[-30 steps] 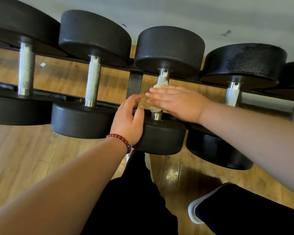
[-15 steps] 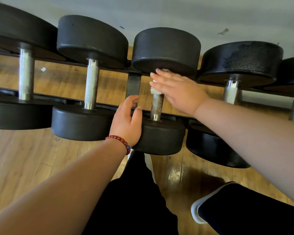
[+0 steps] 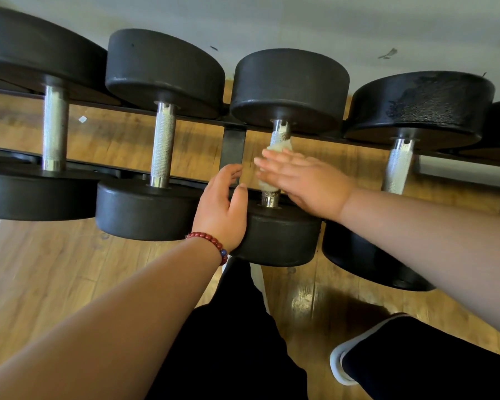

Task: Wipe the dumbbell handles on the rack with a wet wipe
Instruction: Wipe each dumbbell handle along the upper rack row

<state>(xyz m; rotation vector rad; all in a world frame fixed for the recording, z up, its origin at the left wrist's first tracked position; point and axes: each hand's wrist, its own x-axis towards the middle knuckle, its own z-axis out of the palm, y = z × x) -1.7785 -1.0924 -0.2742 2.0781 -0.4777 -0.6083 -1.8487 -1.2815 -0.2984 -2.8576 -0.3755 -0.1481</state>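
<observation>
Several black dumbbells lie across a black rack [image 3: 233, 145]. On the middle dumbbell [image 3: 280, 241], a crumpled white wet wipe [image 3: 278, 146] is wrapped against the knurled steel handle [image 3: 279, 133]. My right hand [image 3: 306, 180] presses the wipe onto the handle with straight fingers and hides most of it. The handle's near end shows below the wipe. My left hand [image 3: 220, 209], with a red bead bracelet on the wrist, rests on the left edge of this dumbbell's near head, fingers loosely bent.
A dumbbell with a bare handle [image 3: 162, 145] sits just left, and another [image 3: 55, 128] further left. Right of my hand is a fourth handle [image 3: 397, 168]. Wooden floor lies below the rack. My dark trousers and a white-soled shoe [image 3: 341, 359] are at the bottom.
My right hand has slid the wipe from the far end of the handle back toward the near end. My left hand has stayed on the near head.
</observation>
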